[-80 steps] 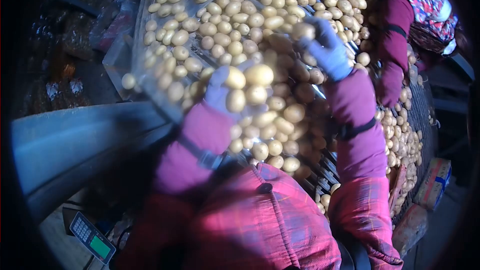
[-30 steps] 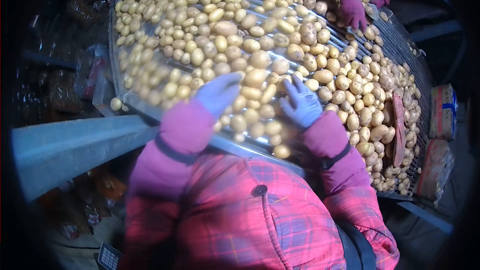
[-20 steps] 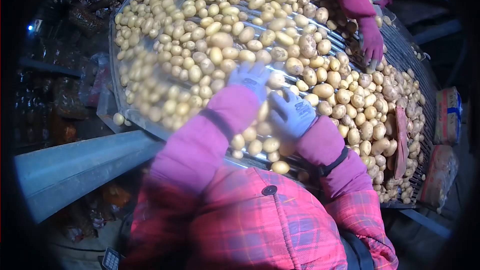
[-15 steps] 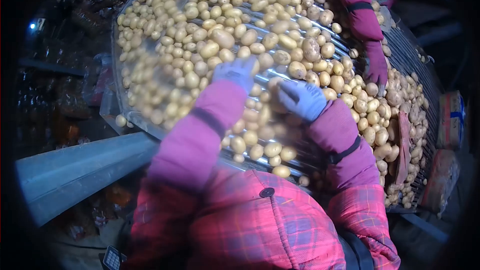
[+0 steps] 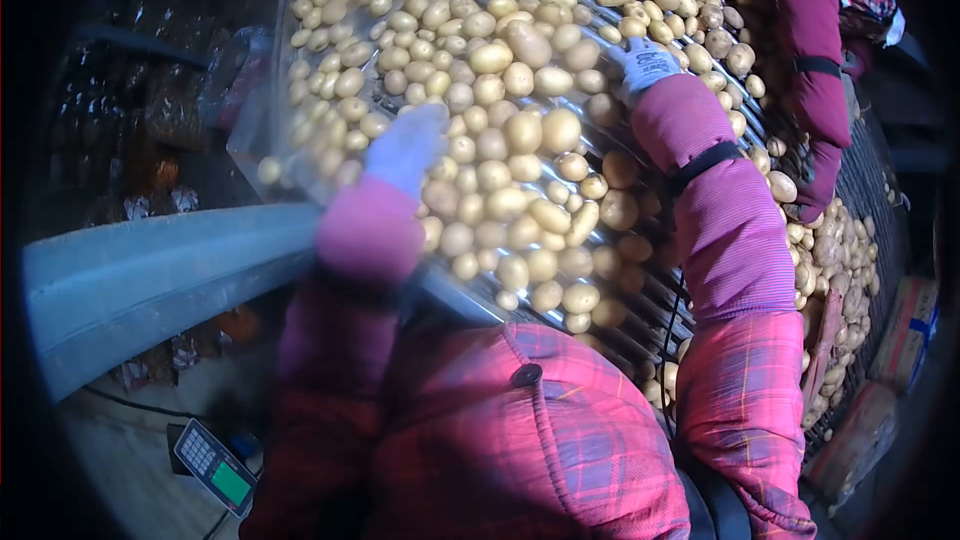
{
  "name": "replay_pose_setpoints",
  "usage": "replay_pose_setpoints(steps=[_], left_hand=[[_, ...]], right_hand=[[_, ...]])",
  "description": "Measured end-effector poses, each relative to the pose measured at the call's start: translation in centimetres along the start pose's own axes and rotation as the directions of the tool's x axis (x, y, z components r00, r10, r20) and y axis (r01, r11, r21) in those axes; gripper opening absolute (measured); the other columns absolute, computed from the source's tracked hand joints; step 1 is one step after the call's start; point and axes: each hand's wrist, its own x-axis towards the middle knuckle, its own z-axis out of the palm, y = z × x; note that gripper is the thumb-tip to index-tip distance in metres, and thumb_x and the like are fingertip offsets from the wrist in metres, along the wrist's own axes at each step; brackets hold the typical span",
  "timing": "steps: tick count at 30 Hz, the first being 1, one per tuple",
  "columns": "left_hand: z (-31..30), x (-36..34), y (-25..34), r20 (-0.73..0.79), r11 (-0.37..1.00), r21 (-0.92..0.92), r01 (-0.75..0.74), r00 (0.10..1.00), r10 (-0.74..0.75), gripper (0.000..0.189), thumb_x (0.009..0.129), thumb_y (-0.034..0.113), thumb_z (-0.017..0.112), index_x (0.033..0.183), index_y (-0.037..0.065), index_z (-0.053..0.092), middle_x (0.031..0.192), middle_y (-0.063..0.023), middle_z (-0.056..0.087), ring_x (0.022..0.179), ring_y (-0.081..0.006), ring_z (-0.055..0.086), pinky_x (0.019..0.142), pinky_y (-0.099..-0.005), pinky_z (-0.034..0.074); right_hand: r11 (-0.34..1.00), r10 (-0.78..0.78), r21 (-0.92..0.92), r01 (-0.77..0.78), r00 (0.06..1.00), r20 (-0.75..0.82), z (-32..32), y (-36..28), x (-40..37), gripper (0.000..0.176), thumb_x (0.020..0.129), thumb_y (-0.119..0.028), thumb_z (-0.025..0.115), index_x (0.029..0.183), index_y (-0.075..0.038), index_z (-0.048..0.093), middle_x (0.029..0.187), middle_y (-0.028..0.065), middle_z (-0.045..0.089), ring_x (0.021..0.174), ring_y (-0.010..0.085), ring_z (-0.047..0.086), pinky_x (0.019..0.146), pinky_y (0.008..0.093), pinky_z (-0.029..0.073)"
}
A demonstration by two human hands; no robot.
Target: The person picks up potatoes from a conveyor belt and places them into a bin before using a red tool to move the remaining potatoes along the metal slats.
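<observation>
Many pale yellow potatoes (image 5: 523,132) lie loose over a slatted metal sorting table (image 5: 470,302). My left hand (image 5: 410,145), in a light grey-blue glove, is over the potatoes at the left; motion smears its fingers. My right hand (image 5: 645,65), gloved alike, reaches far out among potatoes near the upper middle. Its back faces me, and the partly visible fingers point away, apart from one another, with nothing seen held in them. Dark slats show between the potatoes nearest my body.
A co-worker's maroon sleeve and gloved hand (image 5: 822,180) reach in at the right. A blue metal beam (image 5: 170,265) runs out leftward. Below it sits a keypad device with a green display (image 5: 230,482). Packed sacks (image 5: 905,330) stand at the lower right.
My hands have spread apart: the left moved leftward, the right farther out and to the right. Potatoes have shifted nearer me in the middle. The view has turned slightly.
</observation>
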Motion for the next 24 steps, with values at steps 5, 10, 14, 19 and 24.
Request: replay_pose_setpoints(steps=[5, 10, 14, 19, 24], left_hand=[[1.6, -1.1, -1.8, 0.080, 0.999, 0.034, 0.001, 0.997, -0.004, 0.043, 0.092, 0.025, 0.049, 0.128, 0.001, 0.044, 0.119, -0.0137, 0.054, 0.101, -0.0205, 0.056, 0.085, -0.0292, 0.045], [6.3, 1.4, -1.2, 0.315, 0.603, 0.683, -0.412, 0.911, 0.266, 0.050, 0.081, 0.021, 0.058, 0.127, 0.005, 0.045, 0.119, -0.0159, 0.051, 0.098, -0.0272, 0.057, 0.083, -0.0353, 0.048], [8.5, 4.5, -1.8, 0.349, 0.277, 0.882, -0.382, 0.923, 0.161, 0.052, 0.073, 0.028, 0.063, 0.121, 0.012, 0.051, 0.118, -0.0184, 0.047, 0.097, -0.0359, 0.057, 0.082, -0.0444, 0.048], [6.6, 6.4, -2.0, 0.235, 0.781, 0.618, -0.093, 0.970, -0.070, 0.046, 0.078, 0.031, 0.061, 0.117, 0.009, 0.050, 0.111, -0.0199, 0.053, 0.096, -0.0349, 0.058, 0.078, -0.0462, 0.049], [3.4, 5.9, -6.7, 0.449, 0.440, -0.808, 0.392, 0.893, 0.029, 0.047, 0.087, 0.048, 0.043, 0.126, 0.023, 0.046, 0.125, -0.0015, 0.051, 0.115, -0.0181, 0.048, 0.091, -0.0492, 0.037]], right_hand=[[0.775, 0.073, 0.633, -0.002, 0.994, -0.086, 0.9, 2.0, -1.5, 0.044, 0.074, -0.030, 0.065, 0.113, -0.011, 0.057, 0.108, 0.0151, 0.056, 0.101, 0.0270, 0.056, 0.083, 0.0397, 0.046], [0.847, -0.311, 0.465, 0.258, 0.950, 0.039, -1.8, -3.9, -7.1, 0.041, 0.072, -0.037, 0.060, 0.105, -0.013, 0.059, 0.108, 0.0146, 0.056, 0.099, 0.0338, 0.055, 0.084, 0.0447, 0.045], [0.959, -0.102, 0.260, 0.116, 0.993, -0.066, 0.3, -9.2, -6.6, 0.031, 0.076, -0.026, 0.059, 0.102, -0.009, 0.057, 0.101, 0.0126, 0.061, 0.097, 0.0286, 0.058, 0.079, 0.0420, 0.044], [0.955, -0.052, 0.286, 0.079, 0.993, -0.101, 1.0, -8.1, -6.1, 0.042, 0.075, -0.031, 0.062, 0.109, -0.008, 0.055, 0.104, 0.0161, 0.061, 0.099, 0.0297, 0.058, 0.081, 0.0418, 0.045], [0.176, 0.081, 0.979, -0.100, 0.993, 0.087, 0.2, -7.4, -6.3, 0.079, 0.070, -0.049, 0.066, 0.133, -0.009, 0.041, 0.121, 0.0227, 0.052, 0.114, 0.0320, 0.051, 0.092, 0.0379, 0.043]])
